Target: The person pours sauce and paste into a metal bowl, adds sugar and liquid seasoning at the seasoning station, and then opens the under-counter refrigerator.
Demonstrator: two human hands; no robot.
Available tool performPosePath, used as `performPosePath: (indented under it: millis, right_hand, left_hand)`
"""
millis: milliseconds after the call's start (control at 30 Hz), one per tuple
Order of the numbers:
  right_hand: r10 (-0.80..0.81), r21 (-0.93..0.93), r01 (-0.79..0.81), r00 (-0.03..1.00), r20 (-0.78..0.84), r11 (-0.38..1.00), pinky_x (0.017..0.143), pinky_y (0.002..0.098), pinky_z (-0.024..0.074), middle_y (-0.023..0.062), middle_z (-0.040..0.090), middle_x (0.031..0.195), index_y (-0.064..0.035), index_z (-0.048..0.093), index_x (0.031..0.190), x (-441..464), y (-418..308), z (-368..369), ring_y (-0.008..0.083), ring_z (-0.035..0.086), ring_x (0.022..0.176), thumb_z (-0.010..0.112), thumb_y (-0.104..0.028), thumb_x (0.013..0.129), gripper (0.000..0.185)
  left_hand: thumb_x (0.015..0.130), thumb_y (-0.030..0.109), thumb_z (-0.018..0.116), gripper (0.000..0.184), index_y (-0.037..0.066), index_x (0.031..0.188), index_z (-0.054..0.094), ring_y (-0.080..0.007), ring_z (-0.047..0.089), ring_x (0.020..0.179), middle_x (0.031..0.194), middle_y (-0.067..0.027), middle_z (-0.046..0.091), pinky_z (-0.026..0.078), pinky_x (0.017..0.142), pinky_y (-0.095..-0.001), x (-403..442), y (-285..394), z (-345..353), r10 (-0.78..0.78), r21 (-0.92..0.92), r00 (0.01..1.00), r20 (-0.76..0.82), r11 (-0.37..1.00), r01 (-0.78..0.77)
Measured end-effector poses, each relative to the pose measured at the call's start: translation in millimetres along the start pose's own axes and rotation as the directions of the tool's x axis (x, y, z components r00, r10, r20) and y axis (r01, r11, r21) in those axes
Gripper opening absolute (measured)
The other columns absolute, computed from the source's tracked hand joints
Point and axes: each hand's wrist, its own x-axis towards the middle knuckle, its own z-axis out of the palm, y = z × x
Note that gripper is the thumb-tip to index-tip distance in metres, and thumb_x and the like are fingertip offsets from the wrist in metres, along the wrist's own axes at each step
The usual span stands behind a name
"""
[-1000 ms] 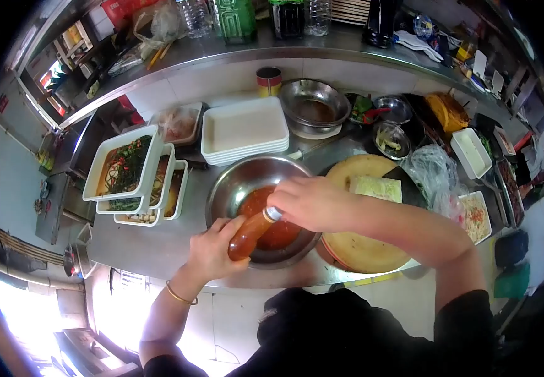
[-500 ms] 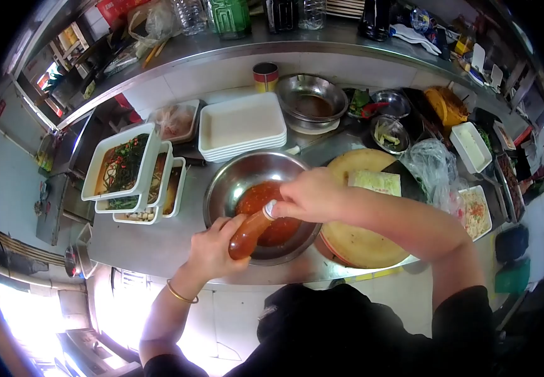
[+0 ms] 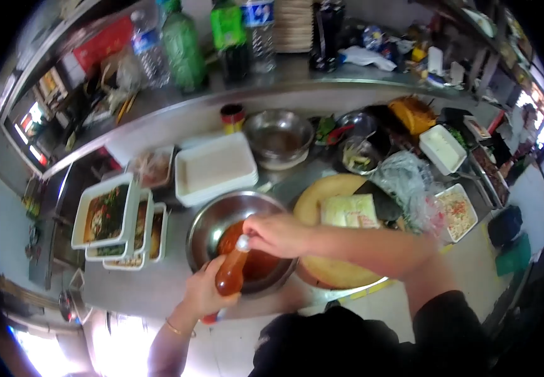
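My left hand [image 3: 204, 290] is wrapped around a bottle of orange-red sauce [image 3: 230, 276], which leans over the near side of a steel mixing bowl [image 3: 198, 235]. At the bottle's white cap [image 3: 243, 242], the fingers of my right hand [image 3: 279, 234] are pinched together. Orange-red sauce [image 3: 264, 264] lies in the bottom of the bowl, partly hidden by my hands and the bottle.
Right of the bowl, a round cutting board [image 3: 316, 195] carries a wrapped pale block [image 3: 349, 210] and a cleaver [image 3: 379, 200]. Stacked white trays [image 3: 215, 166] stand behind the bowl; food-filled trays [image 3: 78, 220] are at left. Bottles [image 3: 184, 50] line the shelf above.
My view has tilted up, so more of the shelf shows and the counter sits lower. The bottle stands more upright, still in my left hand, with my right hand still at its cap.
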Motion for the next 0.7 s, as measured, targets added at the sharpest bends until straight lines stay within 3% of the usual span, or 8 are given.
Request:
performPosePath:
  millis: [67, 200, 333, 400, 433, 567, 667, 700]
  right_hand:
    - [0.027, 0.223, 0.026, 0.973, -0.231, 0.974, 0.071, 0.0417, 0.048, 0.0167, 0.062, 0.091, -0.0065, 0.054, 0.1, -5.1, 22.0, 21.3, 0.0336, 0.062, 0.084, 0.058, -0.029, 0.091, 0.025]
    - [0.089, 0.265, 0.003, 0.939, -0.333, 0.964, 0.068, 0.0427, 0.0473, 0.0175, 0.062, 0.085, -0.0056, 0.058, 0.088, -40.9, 40.9, 52.8, 0.0352, 0.061, 0.078, 0.054, -0.03, 0.094, 0.026]
    - [0.264, 0.6, 0.013, 0.89, -0.372, 0.8, 0.069, 0.0329, 0.0478, 0.0089, 0.061, 0.083, -0.0048, 0.056, 0.092, -72.3, 61.8, 101.5, 0.0197, 0.06, 0.077, 0.055, -0.013, 0.091, 0.008]
    - [0.185, 0.543, 0.082, 0.889, -0.418, 0.835, 0.074, 0.0321, 0.0486, 0.0083, 0.061, 0.088, -0.0041, 0.056, 0.094, -83.2, 65.6, 106.9, 0.0181, 0.06, 0.083, 0.055, -0.013, 0.092, 0.009]
    - [0.138, 0.489, 0.092, 0.9, -0.414, 0.867, 0.075, 0.0319, 0.0487, 0.0072, 0.061, 0.089, -0.0039, 0.057, 0.094, -92.3, 58.9, 97.8, 0.0171, 0.059, 0.085, 0.055, -0.015, 0.093, 0.011]
    - [0.198, 0.652, -0.033, 0.964, -0.181, 0.757, 0.079, 0.0256, 0.0472, 0.0025, 0.063, 0.093, -0.0043, 0.061, 0.102, -116.5, 60.1, 102.0, 0.009, 0.057, 0.088, 0.057, -0.015, 0.095, 0.013]
    - [0.152, 0.584, -0.018, 0.971, -0.182, 0.811, 0.079, 0.0242, 0.0469, 0.0025, 0.063, 0.096, -0.0041, 0.06, 0.106, -124.7, 60.9, 96.8, 0.0089, 0.057, 0.088, 0.061, -0.018, 0.093, 0.019]
    - [0.14, 0.616, -0.009, 0.976, -0.166, 0.787, 0.08, 0.0246, 0.047, 0.0038, 0.062, 0.101, -0.0041, 0.058, 0.111, -122.7, 60.0, 97.2, 0.01, 0.057, 0.091, 0.063, -0.021, 0.091, 0.027]
  left_hand:
    - [0.058, 0.03, 0.082, 0.082, 0.01, 0.128, 0.045, -0.029, 0.064, 0.095, 0.11, -0.0139, 0.061, 0.052, 0.081, -0.0391, 2.3, -4.9, 2.6, -0.067, -0.202, 0.998, 0.021, 0.977, 0.07]
    - [0.059, 0.023, 0.081, 0.072, 0.005, 0.12, 0.048, -0.0222, 0.064, 0.094, 0.108, -0.011, 0.06, 0.052, 0.081, -0.0364, -3.7, 7.9, 7.0, -0.048, -0.55, 0.996, -0.072, 0.835, 0.0]
    - [0.069, 0.011, 0.071, 0.062, 0.005, 0.122, 0.041, -0.0222, 0.062, 0.088, 0.099, -0.0079, 0.058, 0.054, 0.078, -0.0358, 9.5, 4.4, 47.1, -0.241, -0.969, 0.963, -0.121, 0.238, -0.063]
    - [0.071, 0.01, 0.068, 0.063, 0.005, 0.125, 0.037, -0.0226, 0.062, 0.088, 0.1, -0.0081, 0.057, 0.055, 0.077, -0.0372, 24.6, -6.8, 70.6, -0.278, -0.996, 0.958, -0.071, -0.036, -0.084]
    - [0.071, 0.008, 0.066, 0.062, 0.005, 0.125, 0.037, -0.0233, 0.061, 0.094, 0.105, -0.0095, 0.055, 0.054, 0.079, -0.0404, 28.8, -11.1, 78.3, -0.302, -0.986, 0.938, -0.169, 0.056, -0.159]
    - [0.076, 0.004, 0.059, 0.054, 0.006, 0.126, 0.037, -0.025, 0.057, 0.099, 0.109, -0.0126, 0.052, 0.051, 0.085, -0.0397, 38.0, 4.4, 84.6, -0.469, -0.973, 0.86, -0.203, 0.194, -0.124]
    - [0.071, -0.005, 0.063, 0.064, 0.005, 0.128, 0.034, -0.0244, 0.057, 0.099, 0.109, -0.012, 0.052, 0.051, 0.085, -0.0377, 48.8, 6.0, 96.8, -0.572, -0.958, 0.78, -0.252, 0.261, -0.118]
    - [0.069, -0.009, 0.063, 0.071, 0.005, 0.13, 0.03, -0.0237, 0.057, 0.1, 0.11, -0.0127, 0.052, 0.052, 0.085, -0.0372, 49.8, 15.3, 94.8, -0.515, -0.952, 0.807, -0.289, 0.242, -0.187]
